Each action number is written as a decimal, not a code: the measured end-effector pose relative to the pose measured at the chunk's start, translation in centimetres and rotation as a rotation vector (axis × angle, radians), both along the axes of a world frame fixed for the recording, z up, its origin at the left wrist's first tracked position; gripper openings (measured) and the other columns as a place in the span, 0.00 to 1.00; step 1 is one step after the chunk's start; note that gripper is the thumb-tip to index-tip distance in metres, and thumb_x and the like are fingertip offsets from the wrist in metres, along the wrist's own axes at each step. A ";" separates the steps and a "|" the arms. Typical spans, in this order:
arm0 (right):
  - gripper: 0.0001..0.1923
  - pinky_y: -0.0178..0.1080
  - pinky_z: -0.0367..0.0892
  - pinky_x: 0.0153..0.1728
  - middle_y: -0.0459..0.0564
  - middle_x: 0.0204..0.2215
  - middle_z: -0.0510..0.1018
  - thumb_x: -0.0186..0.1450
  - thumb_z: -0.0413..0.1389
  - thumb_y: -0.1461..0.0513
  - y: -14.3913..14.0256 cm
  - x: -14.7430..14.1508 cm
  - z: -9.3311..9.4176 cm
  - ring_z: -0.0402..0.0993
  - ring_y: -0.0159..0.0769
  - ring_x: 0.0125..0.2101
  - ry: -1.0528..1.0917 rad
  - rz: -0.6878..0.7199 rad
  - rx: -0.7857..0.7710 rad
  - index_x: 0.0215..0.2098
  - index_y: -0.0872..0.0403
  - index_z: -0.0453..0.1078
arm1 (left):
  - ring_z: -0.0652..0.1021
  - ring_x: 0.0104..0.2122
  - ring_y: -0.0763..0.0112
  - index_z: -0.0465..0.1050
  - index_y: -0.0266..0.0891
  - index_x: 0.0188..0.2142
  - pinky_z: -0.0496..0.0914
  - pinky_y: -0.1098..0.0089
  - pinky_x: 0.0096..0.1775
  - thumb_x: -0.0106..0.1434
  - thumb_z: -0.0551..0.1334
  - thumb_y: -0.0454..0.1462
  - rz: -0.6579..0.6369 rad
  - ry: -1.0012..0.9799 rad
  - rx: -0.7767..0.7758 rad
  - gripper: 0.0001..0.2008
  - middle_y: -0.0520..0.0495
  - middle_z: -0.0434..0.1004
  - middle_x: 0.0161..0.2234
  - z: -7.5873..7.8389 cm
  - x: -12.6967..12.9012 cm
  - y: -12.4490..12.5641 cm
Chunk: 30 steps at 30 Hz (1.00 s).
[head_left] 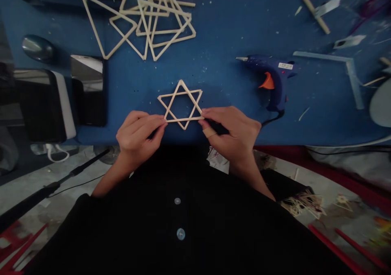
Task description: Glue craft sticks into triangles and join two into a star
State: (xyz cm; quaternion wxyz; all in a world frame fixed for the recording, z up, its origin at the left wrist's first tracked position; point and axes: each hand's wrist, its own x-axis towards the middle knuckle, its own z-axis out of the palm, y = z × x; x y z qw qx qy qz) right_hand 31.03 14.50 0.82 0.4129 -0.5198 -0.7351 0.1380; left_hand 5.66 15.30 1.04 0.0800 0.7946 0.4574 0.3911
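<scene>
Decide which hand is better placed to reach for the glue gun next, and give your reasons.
Probably the right hand. The blue glue gun lies on its side of the table, just beyond it. The left hand, pinching the stick star, would have to cross over.

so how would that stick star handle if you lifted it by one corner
The stick star looks light: thin sticks, mostly open space. It probably stays flat rather than flopping, since both hands pinch only its lower corners. Its joints are likely fragile, so twisting could pop them.
</scene>
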 end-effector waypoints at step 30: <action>0.11 0.46 0.85 0.45 0.54 0.47 0.88 0.68 0.65 0.67 -0.4 -0.6 0.1 0.87 0.44 0.45 -0.034 0.089 0.045 0.49 0.52 0.78 | 0.87 0.47 0.43 0.73 0.45 0.50 0.83 0.44 0.45 0.59 0.79 0.58 0.044 0.114 -0.018 0.31 0.35 0.88 0.51 1.4 -1.0 -1.7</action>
